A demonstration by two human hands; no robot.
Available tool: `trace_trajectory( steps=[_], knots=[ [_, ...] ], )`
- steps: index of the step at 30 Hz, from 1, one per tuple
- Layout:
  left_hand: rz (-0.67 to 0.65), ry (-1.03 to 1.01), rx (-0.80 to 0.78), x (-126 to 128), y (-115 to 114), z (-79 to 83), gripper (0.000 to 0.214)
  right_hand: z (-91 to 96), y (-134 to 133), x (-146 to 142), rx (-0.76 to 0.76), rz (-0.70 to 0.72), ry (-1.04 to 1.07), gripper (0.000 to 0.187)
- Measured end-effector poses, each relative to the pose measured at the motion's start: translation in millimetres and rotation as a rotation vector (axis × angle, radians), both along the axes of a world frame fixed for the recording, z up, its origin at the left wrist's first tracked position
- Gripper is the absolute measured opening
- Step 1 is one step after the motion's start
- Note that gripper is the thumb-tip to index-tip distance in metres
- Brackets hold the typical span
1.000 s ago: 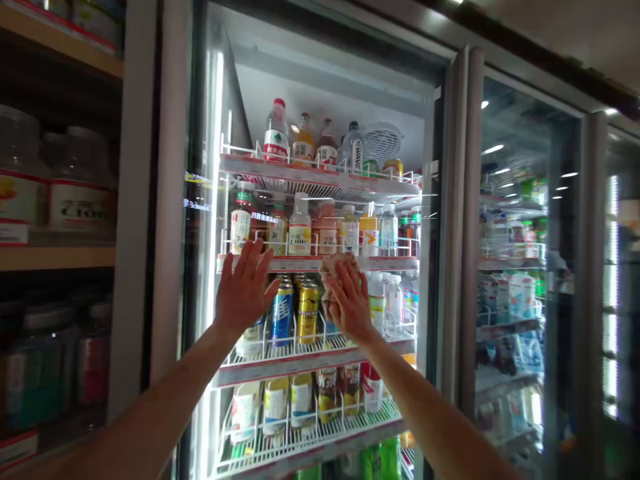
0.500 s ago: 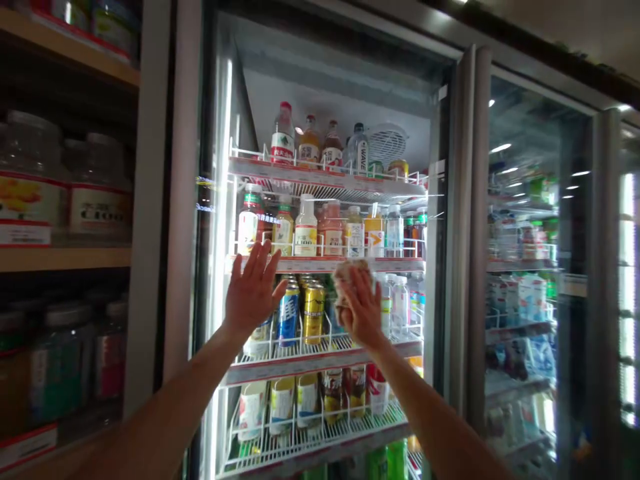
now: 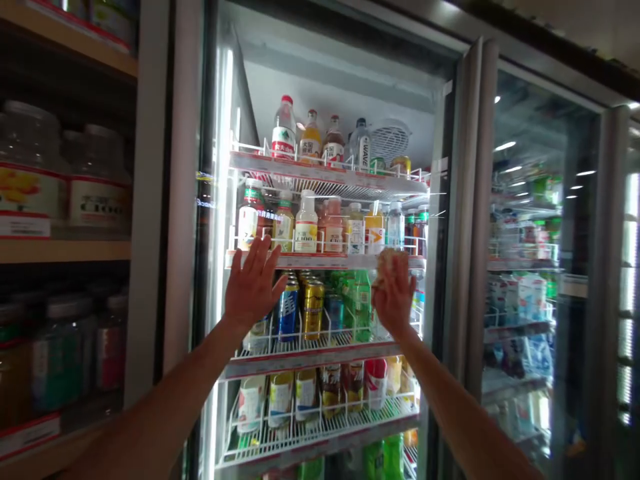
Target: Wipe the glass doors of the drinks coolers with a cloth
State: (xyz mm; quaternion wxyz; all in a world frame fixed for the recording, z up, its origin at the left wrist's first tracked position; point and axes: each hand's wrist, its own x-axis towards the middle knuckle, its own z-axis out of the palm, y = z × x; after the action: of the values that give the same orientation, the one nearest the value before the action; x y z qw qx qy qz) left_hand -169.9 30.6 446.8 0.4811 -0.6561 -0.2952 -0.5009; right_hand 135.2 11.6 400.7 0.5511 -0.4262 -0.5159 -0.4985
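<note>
My left hand [image 3: 251, 285] lies flat with fingers spread at the glass door [image 3: 320, 40] of a lit drinks cooler, holding nothing. To its right, my right hand [image 3: 394, 300] holds a crumpled, brownish cloth [image 3: 393, 259] flat at the same pane, its fingers stretched over the cloth. Part of the cloth is hidden behind the palm. Between the hands, a blue can [image 3: 287, 312], a gold can [image 3: 313, 310] and a green bottle [image 3: 362, 303] show through the glass.
Several wire shelves of bottles, such as a white-capped bottle [image 3: 306, 223], fill the cooler. A metal door frame [image 3: 473, 267] separates it from another glass-fronted cooler [image 3: 530, 133] at right. On the left, a wooden shelf [image 3: 65, 250] carries jars and bottles.
My right hand has slid to the right across the glass with the cloth, uncovering the green bottle. The left hand has stayed at nearly the same spot.
</note>
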Motion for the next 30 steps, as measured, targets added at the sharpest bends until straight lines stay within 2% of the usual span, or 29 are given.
trace_trajectory(
  steps=[2, 4, 6, 9, 11, 12, 13, 16, 18, 19, 22, 24, 25, 30],
  knots=[
    [0.002, -0.002, 0.005, 1, 0, 0.0, 0.068, 9.5, 3, 25, 0.092, -0.019, 0.245, 0.054],
    [-0.005, -0.006, 0.005, 1, 0, 0.1, 0.069, 13.3, 4, 25, 0.118, -0.013, 0.322, 0.055],
    [-0.019, -0.011, 0.000, 1, 0, 0.4, 0.069, 8.4, 2, 2, 0.068, 0.015, 0.195, 0.057],
    [-0.040, -0.014, -0.013, 1, -1, 0.6, 0.068, -5.9, -6, -38, -0.083, 0.068, -0.149, 0.058],
    [-0.042, -0.014, -0.020, 1, -1, 0.4, 0.068, -9.3, -10, -42, -0.144, 0.079, -0.301, 0.058],
    [-0.039, -0.014, -0.022, 1, -1, 0.2, 0.067, -7.5, -11, -35, -0.147, 0.074, -0.302, 0.058],
    [-0.034, -0.015, -0.022, 1, -1, 0.0, 0.067, -3.4, -10, -25, -0.127, 0.063, -0.240, 0.057],
    [-0.014, -0.016, -0.019, 1, -1, 0.0, 0.066, 12.9, -6, 2, 0.003, 0.034, 0.129, 0.054],
    [-0.007, -0.010, -0.015, 0, -1, 0.6, 0.067, 16.9, -4, -4, 0.043, 0.039, 0.186, 0.054],
    [-0.007, -0.008, -0.014, 0, -1, 0.9, 0.067, 15.1, -4, -16, 0.022, 0.049, 0.113, 0.055],
    [-0.007, -0.009, -0.012, 1, -2, -0.2, 0.067, 0.5, -6, -58, -0.134, 0.084, -0.321, 0.058],
    [0.000, -0.032, -0.015, 4, -3, -3.6, 0.065, -6.7, -6, -69, -0.175, 0.087, -0.448, 0.059],
    [0.005, -0.052, -0.014, 5, -3, -6.0, 0.064, -7.1, -6, -67, -0.157, 0.085, -0.421, 0.058],
    [0.001, -0.111, -0.022, 11, -3, -14.4, 0.064, 9.1, 2, -36, 0.028, 0.091, 0.004, 0.060]
  ],
)
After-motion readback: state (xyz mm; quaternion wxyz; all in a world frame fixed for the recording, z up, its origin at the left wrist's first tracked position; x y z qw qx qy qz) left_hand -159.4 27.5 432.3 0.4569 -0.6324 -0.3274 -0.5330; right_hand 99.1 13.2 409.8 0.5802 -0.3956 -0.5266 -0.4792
